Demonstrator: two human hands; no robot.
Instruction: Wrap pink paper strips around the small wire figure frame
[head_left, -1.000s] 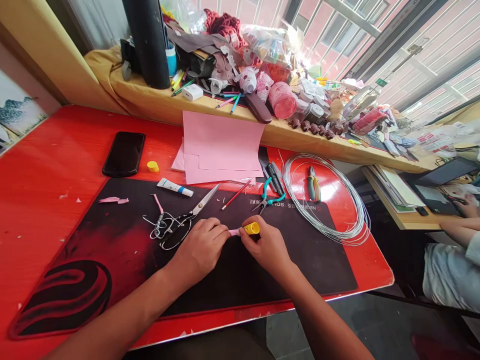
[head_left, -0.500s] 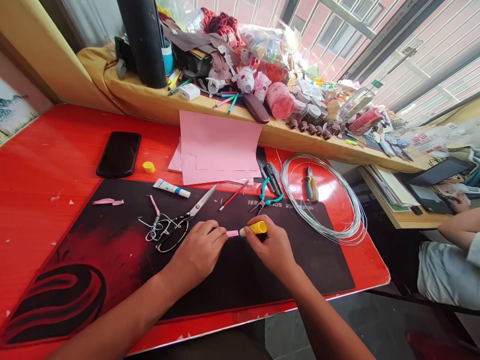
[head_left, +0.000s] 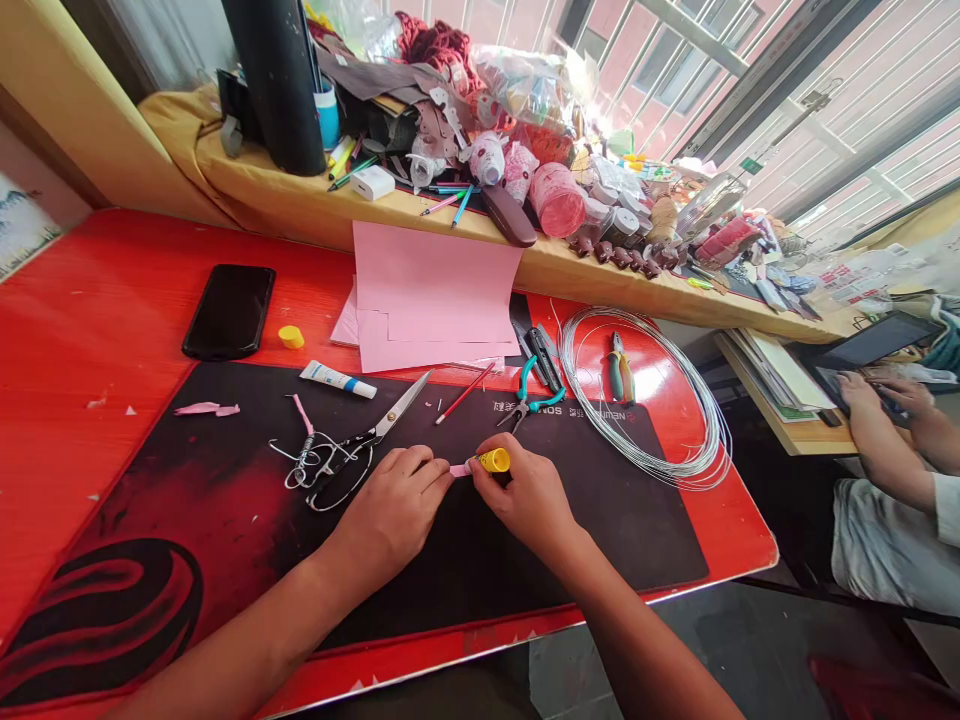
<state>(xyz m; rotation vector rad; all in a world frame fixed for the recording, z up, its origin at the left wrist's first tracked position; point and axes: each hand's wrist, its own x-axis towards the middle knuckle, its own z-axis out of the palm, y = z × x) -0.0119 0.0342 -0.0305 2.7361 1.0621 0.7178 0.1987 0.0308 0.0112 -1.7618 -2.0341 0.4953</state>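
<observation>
My left hand is closed on the end of a small pink paper strip, just above the black desk mat. A yellow glue stick is gripped in my right hand, lying sideways with its tip against the strip. Part of the strip is hidden by my left fingers. Left of my left hand lie scissors with black handles, beside a twisted wire piece carrying a pink strip. The yellow glue cap sits apart, near the phone.
Around the mat are a phone, a glue tube, pink paper sheets, a red pencil, teal pliers, a wire coil and more pliers. Craft items crowd the windowsill. Another person's arms are at the right.
My right hand has moved left with the glue stick, which now reaches further over the pink strip. At the right, the other person's hands have come into view over the neighbouring desk.
</observation>
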